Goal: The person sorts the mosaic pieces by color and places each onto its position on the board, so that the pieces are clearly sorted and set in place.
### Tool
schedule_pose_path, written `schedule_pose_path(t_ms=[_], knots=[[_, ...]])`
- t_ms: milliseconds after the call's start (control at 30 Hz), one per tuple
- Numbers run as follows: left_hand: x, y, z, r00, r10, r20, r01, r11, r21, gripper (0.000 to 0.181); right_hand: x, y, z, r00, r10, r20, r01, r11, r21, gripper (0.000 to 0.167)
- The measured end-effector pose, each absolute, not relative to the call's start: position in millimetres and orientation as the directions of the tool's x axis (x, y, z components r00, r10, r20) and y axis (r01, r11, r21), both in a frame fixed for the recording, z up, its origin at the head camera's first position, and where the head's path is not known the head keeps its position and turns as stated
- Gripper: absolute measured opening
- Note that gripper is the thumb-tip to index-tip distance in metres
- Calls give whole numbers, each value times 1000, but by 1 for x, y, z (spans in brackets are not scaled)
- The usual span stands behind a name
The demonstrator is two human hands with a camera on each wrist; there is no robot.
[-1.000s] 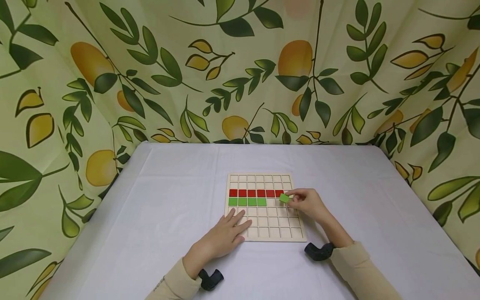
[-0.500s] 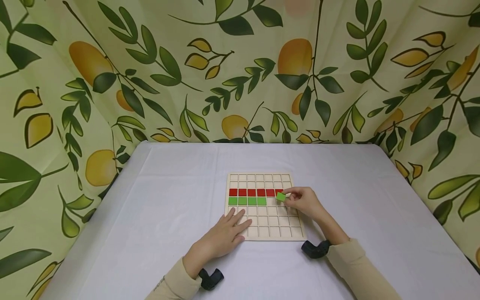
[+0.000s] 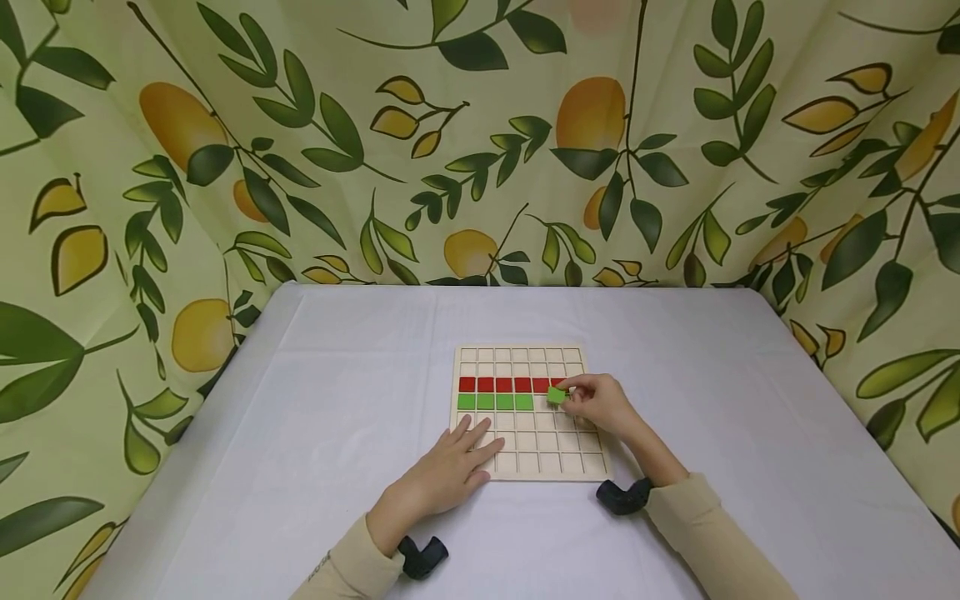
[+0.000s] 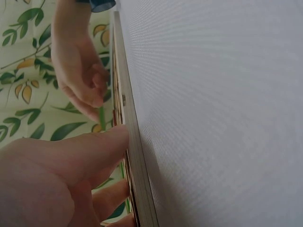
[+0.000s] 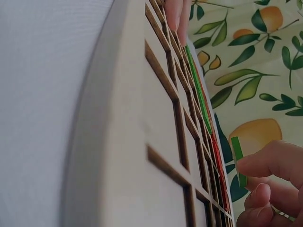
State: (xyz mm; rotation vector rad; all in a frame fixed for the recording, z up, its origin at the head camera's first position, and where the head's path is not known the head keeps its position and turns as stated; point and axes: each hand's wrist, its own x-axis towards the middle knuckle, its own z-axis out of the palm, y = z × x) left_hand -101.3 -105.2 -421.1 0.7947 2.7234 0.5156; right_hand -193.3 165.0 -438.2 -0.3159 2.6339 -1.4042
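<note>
A square wooden grid board [image 3: 547, 463] lies on the table. A row of red tiles [image 3: 504, 385] fills much of its third row, and several green tiles [image 3: 495, 402] sit in the row below, from the left side. My right hand [image 3: 604, 405] pinches one loose green tile [image 3: 556, 396] between thumb and fingertips, above the right part of the green row; the right wrist view shows that tile [image 5: 239, 161] raised off the board. With fingers spread, my left hand [image 3: 448, 472] rests on the board's lower left corner, covering a few cells. The left wrist view shows its thumb [image 4: 102, 149] against the board's edge.
A white cloth [image 3: 337, 375] covers the table. Behind and at the sides hangs a curtain [image 3: 465, 150] printed with leaves and fruit. A black wrist device [image 3: 624, 497] is on the right wrist, another black wrist device [image 3: 423, 558] on the left.
My right hand has moved a little to the left with the green tile, which now hangs closer to the end of the green row. The left hand has stayed in place.
</note>
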Motion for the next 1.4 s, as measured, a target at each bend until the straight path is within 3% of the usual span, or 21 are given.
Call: schedule_pose_path(t_ms=[1400], knots=[[-104, -105, -423, -820, 550, -157, 463, 800, 382, 45, -198, 154, -438, -941, -334, -51, -179, 621, -763, 26]])
